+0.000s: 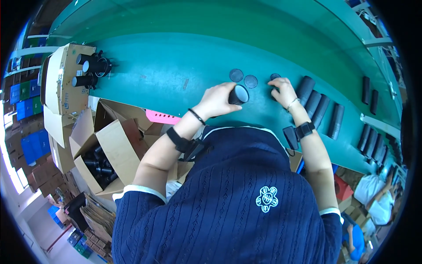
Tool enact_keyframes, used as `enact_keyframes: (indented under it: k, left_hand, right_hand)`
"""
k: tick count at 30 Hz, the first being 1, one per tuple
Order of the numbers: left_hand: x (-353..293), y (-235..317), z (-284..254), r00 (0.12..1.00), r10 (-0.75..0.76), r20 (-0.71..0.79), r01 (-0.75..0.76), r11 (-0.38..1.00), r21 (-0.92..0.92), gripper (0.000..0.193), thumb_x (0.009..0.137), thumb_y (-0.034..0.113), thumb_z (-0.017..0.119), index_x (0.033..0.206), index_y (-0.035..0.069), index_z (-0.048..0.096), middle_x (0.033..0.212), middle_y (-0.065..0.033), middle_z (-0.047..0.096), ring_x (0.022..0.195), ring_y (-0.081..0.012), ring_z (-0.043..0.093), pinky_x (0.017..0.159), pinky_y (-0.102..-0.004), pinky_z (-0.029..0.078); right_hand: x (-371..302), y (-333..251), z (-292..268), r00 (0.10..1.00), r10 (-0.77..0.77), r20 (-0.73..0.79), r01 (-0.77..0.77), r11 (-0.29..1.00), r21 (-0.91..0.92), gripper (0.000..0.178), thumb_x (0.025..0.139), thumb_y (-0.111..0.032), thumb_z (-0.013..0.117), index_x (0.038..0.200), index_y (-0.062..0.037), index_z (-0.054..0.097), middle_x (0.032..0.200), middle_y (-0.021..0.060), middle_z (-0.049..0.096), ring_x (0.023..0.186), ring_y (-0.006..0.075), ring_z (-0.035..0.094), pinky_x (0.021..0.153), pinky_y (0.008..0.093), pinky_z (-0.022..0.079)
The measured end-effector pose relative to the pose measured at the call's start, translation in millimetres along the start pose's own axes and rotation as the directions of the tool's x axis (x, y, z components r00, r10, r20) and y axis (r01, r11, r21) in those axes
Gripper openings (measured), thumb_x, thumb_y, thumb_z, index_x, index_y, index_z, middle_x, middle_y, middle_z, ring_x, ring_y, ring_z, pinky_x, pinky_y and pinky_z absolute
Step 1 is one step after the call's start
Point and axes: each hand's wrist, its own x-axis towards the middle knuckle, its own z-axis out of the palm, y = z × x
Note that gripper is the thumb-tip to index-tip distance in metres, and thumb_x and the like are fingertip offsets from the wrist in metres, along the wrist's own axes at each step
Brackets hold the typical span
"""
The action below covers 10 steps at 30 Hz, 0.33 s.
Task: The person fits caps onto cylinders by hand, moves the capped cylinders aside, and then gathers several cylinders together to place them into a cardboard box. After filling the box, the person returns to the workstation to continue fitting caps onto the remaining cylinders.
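Note:
My left hand (218, 100) is wrapped round a black tube (244, 100), its round end turned up and showing a pale inside. Just beyond it, two flat black discs (236, 75) lie on the green table, side by side. My right hand (285, 91) is closed to the right of the tube, with a small dark piece between thumb and fingers; its kind is mostly hidden. Another black disc (275, 76) shows at the fingertips. Several black tubes (322, 109) lie in a slanted row by my right wrist.
At the table's left end stand several black cylinders (94, 67) beside a cardboard carton (74, 79). An open box (124, 152) with black parts sits below the left edge, near a pink perforated piece (160, 117). More black tubes (372, 143) lie far right; people are beyond.

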Motion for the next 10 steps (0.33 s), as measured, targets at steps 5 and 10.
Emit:
enact_keyframes:
  k: [5, 10]
  left_hand:
    - [-8, -41, -2, 0.999, -0.039, -0.025, 0.021, 0.865, -0.501, 0.067, 0.070, 0.021, 0.082, 0.126, 0.003, 0.050, 0.113, -0.0125, 0.062, 0.104, -0.0233, 0.060, 0.091, -0.0341, 0.046]
    - [-15, -65, 2, 0.990, -0.139, 0.015, 0.082, 0.488, -0.869, 0.084, 0.074, 0.018, 0.080, 0.141, 0.004, 0.033, 0.126, -0.0144, 0.052, 0.119, -0.0197, 0.049, 0.103, -0.0329, 0.036]
  right_hand:
    - [44, -17, 37, 0.988, 0.156, 0.008, -0.156, 0.987, 0.033, 0.005, 0.079, -0.007, 0.059, 0.082, -0.0039, 0.061, 0.083, 0.0148, 0.062, 0.084, 0.0338, 0.061, 0.075, 0.0421, 0.050]
    - [70, -19, 53, 0.922, 0.322, 0.213, -0.308, 0.946, -0.100, 0.012, 0.079, -0.015, 0.060, 0.078, -0.0030, 0.060, 0.088, 0.0209, 0.065, 0.088, 0.0360, 0.064, 0.078, 0.0428, 0.051]
